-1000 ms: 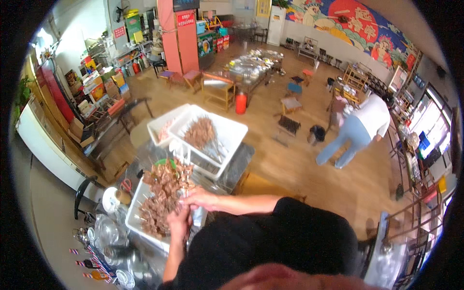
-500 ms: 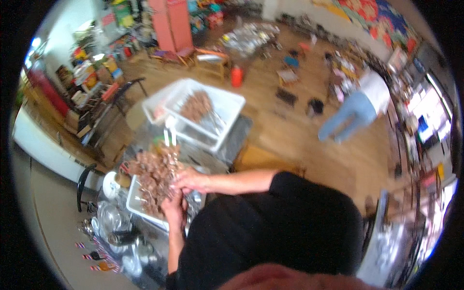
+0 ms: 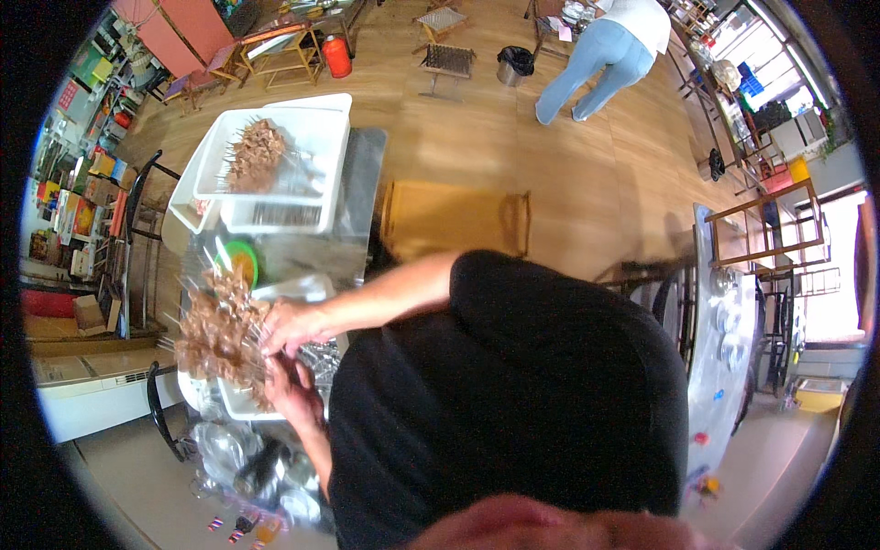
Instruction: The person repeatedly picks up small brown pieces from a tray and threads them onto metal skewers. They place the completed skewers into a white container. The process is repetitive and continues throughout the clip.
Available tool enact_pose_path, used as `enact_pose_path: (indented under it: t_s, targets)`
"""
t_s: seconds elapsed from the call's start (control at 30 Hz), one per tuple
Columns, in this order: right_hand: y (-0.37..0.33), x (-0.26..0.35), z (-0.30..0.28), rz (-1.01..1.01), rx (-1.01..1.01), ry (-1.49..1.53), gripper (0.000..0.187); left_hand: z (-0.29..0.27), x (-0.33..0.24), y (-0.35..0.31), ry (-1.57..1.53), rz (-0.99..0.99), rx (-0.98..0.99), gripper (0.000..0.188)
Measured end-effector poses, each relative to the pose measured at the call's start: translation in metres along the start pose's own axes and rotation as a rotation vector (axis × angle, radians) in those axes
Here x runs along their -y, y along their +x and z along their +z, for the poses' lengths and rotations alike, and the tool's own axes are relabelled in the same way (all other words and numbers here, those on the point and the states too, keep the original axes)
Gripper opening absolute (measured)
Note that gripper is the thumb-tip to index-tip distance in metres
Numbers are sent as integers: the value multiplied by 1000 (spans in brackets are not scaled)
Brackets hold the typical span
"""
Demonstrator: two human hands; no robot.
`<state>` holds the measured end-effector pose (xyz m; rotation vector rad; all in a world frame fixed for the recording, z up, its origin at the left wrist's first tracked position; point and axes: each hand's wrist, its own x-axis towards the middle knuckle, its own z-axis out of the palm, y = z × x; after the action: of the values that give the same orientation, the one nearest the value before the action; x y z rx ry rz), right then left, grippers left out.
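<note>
Both of my hands are closed around the stick ends of a large bunch of meat skewers (image 3: pixel 215 339), brown meat threaded on thin sticks. My right hand (image 3: pixel 295 325) grips the bunch from the far side. Just below it, my left hand (image 3: pixel 291 390) has its fingers wrapped about the lower sticks. The bunch is lifted over a white tray (image 3: pixel 252 411) on the metal table, partly covering it. Beside the meat sits a green bowl (image 3: pixel 255 266) with something orange-brown in it. Loose thin metallic sticks (image 3: pixel 321 357) lie near my body, partly hidden by my arm.
Farther along the table, a white tub (image 3: pixel 316 183) holds another pile of meat skewers (image 3: pixel 255 158). Glass bowls (image 3: pixel 220 449) stand nearest the lower edge. A wooden stool (image 3: pixel 454 220) is beside the table. A person in jeans (image 3: pixel 600 64) bends over at the far right.
The view has swung, so the table and tubs sit farther left and higher. Both hands still hold the skewer bunch. The person in jeans is still bent over.
</note>
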<state>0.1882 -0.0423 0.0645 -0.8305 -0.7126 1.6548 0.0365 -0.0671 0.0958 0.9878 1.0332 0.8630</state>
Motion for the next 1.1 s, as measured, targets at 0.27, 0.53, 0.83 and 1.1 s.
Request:
enact_pose_path:
  t_s: [0.27, 0.53, 0.83, 1.1]
  targets:
    - [-5, 19, -12, 14, -37, 25, 16, 4, -5, 16, -7, -14, 54, 28]
    - [-10, 37, 12, -13, 72, -114, 14, -3, -7, -4, 52, 74, -47, 20]
    - [7, 38, 15, 135, 67, -82, 15, 3, 2, -15, -28, 138, -222, 25]
    - [13, 30, 21, 161, 190, -107, 11, -2, -2, -25, -202, 70, -312, 28]
